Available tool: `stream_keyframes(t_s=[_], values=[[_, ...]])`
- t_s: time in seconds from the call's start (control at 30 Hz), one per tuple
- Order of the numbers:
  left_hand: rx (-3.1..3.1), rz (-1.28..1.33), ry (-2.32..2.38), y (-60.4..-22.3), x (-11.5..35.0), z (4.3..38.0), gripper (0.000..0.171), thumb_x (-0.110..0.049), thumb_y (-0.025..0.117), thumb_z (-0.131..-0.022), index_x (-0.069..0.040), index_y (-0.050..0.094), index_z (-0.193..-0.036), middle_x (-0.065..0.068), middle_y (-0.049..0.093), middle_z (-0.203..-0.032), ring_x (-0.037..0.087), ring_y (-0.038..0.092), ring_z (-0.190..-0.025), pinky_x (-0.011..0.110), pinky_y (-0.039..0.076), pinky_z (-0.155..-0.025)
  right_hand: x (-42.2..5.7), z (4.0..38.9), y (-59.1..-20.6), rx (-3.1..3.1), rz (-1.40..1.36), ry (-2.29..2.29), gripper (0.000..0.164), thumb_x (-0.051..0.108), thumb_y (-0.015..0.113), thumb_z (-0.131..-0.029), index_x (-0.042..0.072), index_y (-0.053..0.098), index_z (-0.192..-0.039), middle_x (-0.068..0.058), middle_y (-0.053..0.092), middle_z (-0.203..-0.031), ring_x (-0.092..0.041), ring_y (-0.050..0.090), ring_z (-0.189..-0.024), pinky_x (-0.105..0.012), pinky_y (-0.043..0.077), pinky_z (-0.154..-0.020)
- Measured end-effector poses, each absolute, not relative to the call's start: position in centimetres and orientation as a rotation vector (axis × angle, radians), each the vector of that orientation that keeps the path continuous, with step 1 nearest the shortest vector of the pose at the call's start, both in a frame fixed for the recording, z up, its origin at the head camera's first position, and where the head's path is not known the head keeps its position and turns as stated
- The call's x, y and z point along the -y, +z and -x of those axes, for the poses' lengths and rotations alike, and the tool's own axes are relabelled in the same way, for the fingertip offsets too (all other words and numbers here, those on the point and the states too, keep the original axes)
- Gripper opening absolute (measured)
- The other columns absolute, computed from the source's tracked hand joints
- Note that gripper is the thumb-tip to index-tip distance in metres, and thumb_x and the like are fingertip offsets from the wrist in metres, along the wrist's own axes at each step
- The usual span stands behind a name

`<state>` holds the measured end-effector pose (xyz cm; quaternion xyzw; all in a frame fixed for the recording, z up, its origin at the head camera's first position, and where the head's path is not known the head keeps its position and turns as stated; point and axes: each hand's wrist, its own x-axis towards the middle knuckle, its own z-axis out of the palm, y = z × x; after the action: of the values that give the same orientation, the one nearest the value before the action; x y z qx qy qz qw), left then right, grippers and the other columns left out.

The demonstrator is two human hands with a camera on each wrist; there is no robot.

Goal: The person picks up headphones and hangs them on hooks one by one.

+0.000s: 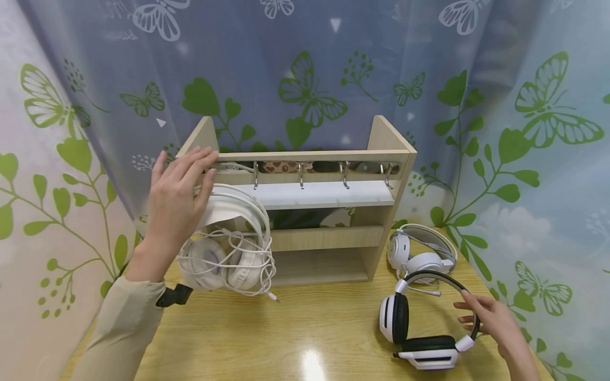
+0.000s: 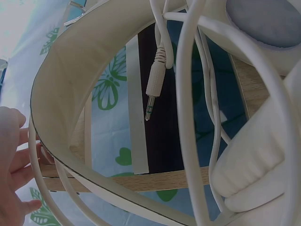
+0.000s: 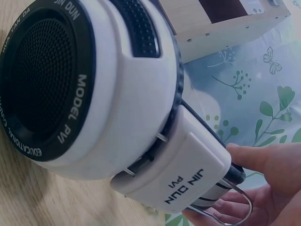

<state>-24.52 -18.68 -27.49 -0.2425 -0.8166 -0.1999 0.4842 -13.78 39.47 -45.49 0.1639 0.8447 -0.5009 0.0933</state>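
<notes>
White headphones (image 1: 224, 259) with a tangled white cord hang at the left front of the small wooden rack (image 1: 329, 241). My left hand (image 1: 178, 193) is over the rack's top left edge, beside the headband (image 1: 238, 203), its fingers extended and not curled round anything. Whatever holds the headband up is hidden behind that hand. In the left wrist view a cord plug (image 2: 155, 82) dangles inside the headband. My right hand (image 1: 493, 320) grips the headband of black-and-white headphones (image 1: 429, 352) at its right side, low over the table. Their ear cup (image 3: 70, 84) fills much of the right wrist view.
Several metal hooks (image 1: 301, 175) line the rack's front rail. Another pair of white headphones (image 1: 424, 259) lies on the wooden table (image 1: 267, 338), right of the rack and behind the black-and-white pair. A patterned curtain (image 1: 329, 69) surrounds the back and sides.
</notes>
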Motion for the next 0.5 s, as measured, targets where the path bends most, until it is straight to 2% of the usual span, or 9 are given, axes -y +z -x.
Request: stream_keyframes(t_s=[0.27, 0.5], values=[[1.980, 0.592, -0.475, -27.57, 18.81, 24.50, 0.031, -0.018, 0.059, -0.103, -0.008, 0.069, -0.130, 0.011, 0.066, -0.135, 0.034, 0.059, -0.128, 0.054, 0.019, -0.123, -39.71, 13.75, -45.61, -2.458, -0.507, -1.533, 0.082, 0.051, 0.043, -0.106, -0.022, 0.036, -0.144, -0.016, 0.075, -0.113, -0.014, 0.075, -0.085, -0.036, 0.061, -0.079], [1.981, 0.595, -0.470, -27.56, 18.76, 24.48, 0.031, -0.019, 0.058, -0.104, -0.008, 0.068, -0.131, 0.011, 0.066, -0.135, 0.033, 0.059, -0.128, 0.054, 0.018, -0.123, -39.16, 13.72, -45.18, -2.503, -0.480, -1.509, 0.081, 0.051, 0.043, -0.107, -0.019, 0.034, -0.147, -0.015, 0.074, -0.116, -0.011, 0.074, -0.084, -0.033, 0.060, -0.080]])
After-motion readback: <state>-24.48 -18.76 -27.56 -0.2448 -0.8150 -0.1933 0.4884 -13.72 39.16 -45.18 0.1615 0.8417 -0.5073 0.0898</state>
